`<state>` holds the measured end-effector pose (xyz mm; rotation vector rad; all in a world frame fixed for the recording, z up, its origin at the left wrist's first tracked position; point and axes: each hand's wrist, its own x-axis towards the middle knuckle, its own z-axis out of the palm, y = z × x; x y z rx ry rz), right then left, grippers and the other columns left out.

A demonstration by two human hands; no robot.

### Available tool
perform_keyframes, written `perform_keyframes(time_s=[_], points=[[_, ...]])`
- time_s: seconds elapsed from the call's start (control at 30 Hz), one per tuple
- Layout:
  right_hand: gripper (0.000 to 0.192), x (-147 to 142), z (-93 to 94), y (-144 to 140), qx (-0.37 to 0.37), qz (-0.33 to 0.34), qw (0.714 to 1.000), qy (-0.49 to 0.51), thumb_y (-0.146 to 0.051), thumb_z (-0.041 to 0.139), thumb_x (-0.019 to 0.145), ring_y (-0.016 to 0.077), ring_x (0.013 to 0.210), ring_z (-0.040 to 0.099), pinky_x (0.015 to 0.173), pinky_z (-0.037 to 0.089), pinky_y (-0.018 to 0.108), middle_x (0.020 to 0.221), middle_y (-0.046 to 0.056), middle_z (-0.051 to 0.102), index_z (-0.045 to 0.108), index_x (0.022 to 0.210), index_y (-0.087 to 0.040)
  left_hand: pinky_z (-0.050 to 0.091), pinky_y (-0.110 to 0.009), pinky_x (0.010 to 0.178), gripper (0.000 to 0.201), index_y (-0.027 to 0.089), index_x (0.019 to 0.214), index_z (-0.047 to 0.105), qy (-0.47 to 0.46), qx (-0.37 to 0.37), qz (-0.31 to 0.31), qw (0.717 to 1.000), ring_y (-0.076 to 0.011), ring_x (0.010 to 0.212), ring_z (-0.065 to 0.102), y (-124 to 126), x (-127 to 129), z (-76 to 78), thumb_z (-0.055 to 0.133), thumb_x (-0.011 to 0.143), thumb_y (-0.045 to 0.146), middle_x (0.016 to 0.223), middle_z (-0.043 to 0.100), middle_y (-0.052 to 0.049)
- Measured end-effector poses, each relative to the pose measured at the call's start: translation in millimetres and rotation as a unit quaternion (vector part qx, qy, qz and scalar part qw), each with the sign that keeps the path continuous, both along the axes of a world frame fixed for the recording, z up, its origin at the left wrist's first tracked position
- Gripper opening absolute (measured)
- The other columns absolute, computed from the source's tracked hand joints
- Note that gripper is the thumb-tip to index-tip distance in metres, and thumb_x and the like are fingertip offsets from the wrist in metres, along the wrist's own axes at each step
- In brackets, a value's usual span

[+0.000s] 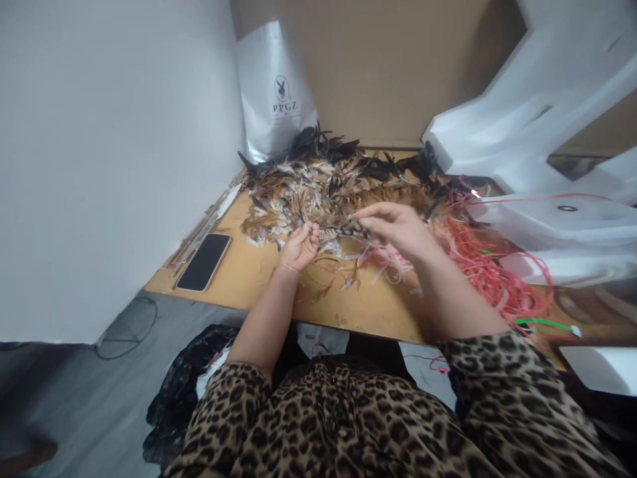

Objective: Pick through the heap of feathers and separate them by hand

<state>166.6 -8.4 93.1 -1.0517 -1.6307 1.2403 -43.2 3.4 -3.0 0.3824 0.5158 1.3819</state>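
Note:
A wide pile of brown, white and black feathers (pixel 303 192) covers the back of the wooden table (pixel 269 279). At its front edge my left hand (pixel 300 247) is closed in a pinch, fingertips up; what it holds is too small to name. My right hand (pixel 398 229) hovers to the right, fingers stretched toward the left and somewhat apart. A dark, curly strand (pixel 352 229) shows between the hands, just below the right fingertips. Whether the right fingers touch it, I cannot tell. Loose feather bits (pixel 348 279) lie in front of the hands.
Tangled red and pink strips (pixel 478 272) spread right of my right forearm. A phone (pixel 204 262) lies at the left edge, near thin sticks along the wall. A white printed bag (pixel 276 86) stands behind. White plastic pieces (pixel 557 212) crowd the right; a black bag (pixel 174 392) is on the floor.

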Motion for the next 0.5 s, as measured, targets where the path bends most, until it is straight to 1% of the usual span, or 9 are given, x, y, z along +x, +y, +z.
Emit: perform_keyframes(time_s=[0.07, 0.1, 0.17, 0.23, 0.3, 0.4, 0.5], points=[[0.040, -26, -18.8, 9, -0.085, 0.063, 0.994, 0.013, -0.036, 0.070, 0.066, 0.0046, 0.045, 0.052, 0.038, 0.037, 0.018, 0.095, 0.006, 0.067, 0.061, 0.101, -0.018, 0.047, -0.008, 0.061, 0.021, 0.013, 0.076, 0.060, 0.011, 0.001, -0.001, 1.000, -0.0008, 0.063, 0.057, 1, 0, -0.7, 0.042, 0.086, 0.008, 0.077, 0.061, 0.000], [0.043, -36, -28.7, 13, -0.120, 0.086, 0.989, 0.019, -0.035, 0.071, 0.065, 0.0053, 0.045, 0.053, 0.036, 0.036, 0.017, 0.094, 0.006, 0.067, 0.058, 0.104, -0.019, 0.047, -0.008, 0.061, 0.021, 0.013, 0.076, 0.060, 0.014, 0.005, -0.001, 1.000, -0.0009, 0.064, 0.058, 1, 0, -1.2, 0.042, 0.086, 0.008, 0.077, 0.061, 0.000], [0.044, -48, -45.7, 20, -0.164, 0.134, 0.977, 0.004, -0.035, 0.071, 0.066, 0.0060, 0.044, 0.054, 0.035, 0.034, 0.016, 0.084, 0.005, 0.067, 0.057, 0.104, -0.019, 0.047, -0.008, 0.061, 0.021, 0.013, 0.075, 0.060, 0.019, 0.013, 0.005, 1.000, -0.0012, 0.065, 0.058, 3, 0, -2.0, 0.043, 0.086, 0.009, 0.077, 0.062, 0.000], [0.035, -50, -56.4, 26, -0.171, 0.123, 0.978, -0.010, -0.037, 0.070, 0.066, 0.0044, 0.039, 0.048, 0.034, 0.029, 0.016, 0.066, 0.001, 0.063, 0.059, 0.091, -0.016, 0.047, -0.009, 0.062, 0.022, 0.013, 0.076, 0.061, 0.028, 0.010, 0.021, 0.999, -0.0015, 0.065, 0.059, 5, -1, -2.3, 0.042, 0.086, 0.008, 0.077, 0.063, -0.001], [0.031, -45, -60.6, 31, -0.157, 0.094, 0.983, -0.014, -0.041, 0.069, 0.065, 0.0029, 0.036, 0.040, 0.033, 0.024, 0.016, 0.053, -0.003, 0.055, 0.060, 0.077, -0.014, 0.047, -0.010, 0.065, 0.021, 0.013, 0.076, 0.061, 0.043, -0.009, 0.041, 0.998, -0.0018, 0.066, 0.060, 7, -1, -2.0, 0.044, 0.086, 0.008, 0.078, 0.064, -0.001], [0.034, -33, -59.6, 36, -0.110, 0.042, 0.993, -0.012, -0.046, 0.068, 0.063, 0.0030, 0.037, 0.034, 0.037, 0.021, 0.018, 0.048, -0.005, 0.048, 0.061, 0.072, -0.013, 0.048, -0.011, 0.067, 0.018, 0.012, 0.075, 0.062, 0.068, -0.028, 0.058, 0.996, -0.0028, 0.067, 0.061, 9, 0, -1.6, 0.047, 0.084, 0.009, 0.078, 0.066, -0.002], [0.036, -26, -56.8, 40, -0.049, -0.018, 0.998, -0.029, -0.047, 0.067, 0.061, 0.0045, 0.044, 0.035, 0.043, 0.025, 0.020, 0.051, -0.004, 0.050, 0.063, 0.071, -0.012, 0.048, -0.013, 0.064, 0.013, 0.012, 0.078, 0.063, 0.089, -0.019, 0.056, 0.994, -0.0048, 0.070, 0.062, 10, 0, -2.4, 0.051, 0.083, 0.011, 0.085, 0.067, -0.004]])
